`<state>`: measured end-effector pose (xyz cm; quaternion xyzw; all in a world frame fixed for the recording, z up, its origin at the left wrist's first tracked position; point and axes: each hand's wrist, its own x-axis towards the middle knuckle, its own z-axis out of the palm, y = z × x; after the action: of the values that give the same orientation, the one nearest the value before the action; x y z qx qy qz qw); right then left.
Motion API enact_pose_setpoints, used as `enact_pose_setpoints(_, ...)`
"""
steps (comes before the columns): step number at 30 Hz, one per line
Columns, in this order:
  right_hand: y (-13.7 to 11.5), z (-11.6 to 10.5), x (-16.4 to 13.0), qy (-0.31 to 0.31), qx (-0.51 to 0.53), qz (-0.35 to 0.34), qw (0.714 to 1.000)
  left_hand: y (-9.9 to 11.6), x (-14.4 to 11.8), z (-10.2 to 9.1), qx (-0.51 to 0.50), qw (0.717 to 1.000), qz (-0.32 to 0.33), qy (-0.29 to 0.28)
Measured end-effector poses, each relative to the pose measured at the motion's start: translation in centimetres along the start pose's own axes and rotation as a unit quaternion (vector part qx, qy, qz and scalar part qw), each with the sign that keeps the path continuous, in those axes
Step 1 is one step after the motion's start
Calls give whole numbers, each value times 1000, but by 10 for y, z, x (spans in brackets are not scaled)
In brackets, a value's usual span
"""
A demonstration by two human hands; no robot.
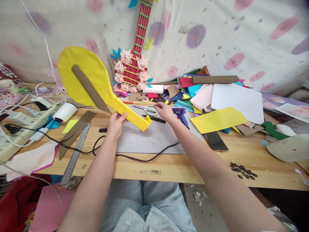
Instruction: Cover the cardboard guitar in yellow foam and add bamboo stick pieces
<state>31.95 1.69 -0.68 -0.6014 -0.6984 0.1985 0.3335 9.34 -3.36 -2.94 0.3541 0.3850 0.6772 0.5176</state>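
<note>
My left hand [116, 124] grips the narrow handle of a yellow paddle-shaped paper cutout [82, 77], held up and tilted to the left above the table. A brown strip [90, 89] runs across the cutout's face. My right hand [164, 111] reaches over the grey cutting mat [149, 138], fingers curled by a black pen [155, 119] and the scissors [147, 109]; whether it holds anything is unclear. A blue glue gun [180, 114] lies just right of that hand.
A wooden table [169, 167] carries a pile of coloured paper sheets [217, 96], a yellow sheet [218, 120], a phone [215, 140], a metal ruler [76, 153], a white roll [64, 112], a power strip [16, 129] and a red paper guitar [135, 64]. A black cable [135, 157] crosses the mat.
</note>
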Motion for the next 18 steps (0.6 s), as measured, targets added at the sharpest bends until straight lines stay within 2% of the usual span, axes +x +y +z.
enact_pose_setpoints(2,-5,6,12,-37,-162,-53,985,1,2,-5,11,1000,8,13)
enact_pose_setpoints(4,-12,15,20,-104,-278,-71,952,2,4,-7,20,1000,8,21)
enact_pose_setpoints(7,-19,26,26,-160,-346,-59,923,0,5,-10,26,999,2,28)
enact_pose_setpoints(13,-15,26,30,-136,-364,-42,921,-8,11,-14,19,999,8,38)
enact_pose_setpoints(16,-11,18,23,-78,-302,-13,950,-7,12,-15,6,999,24,43)
enact_pose_setpoints(18,-5,12,11,-33,-198,22,979,-4,12,-16,-1,998,43,39)
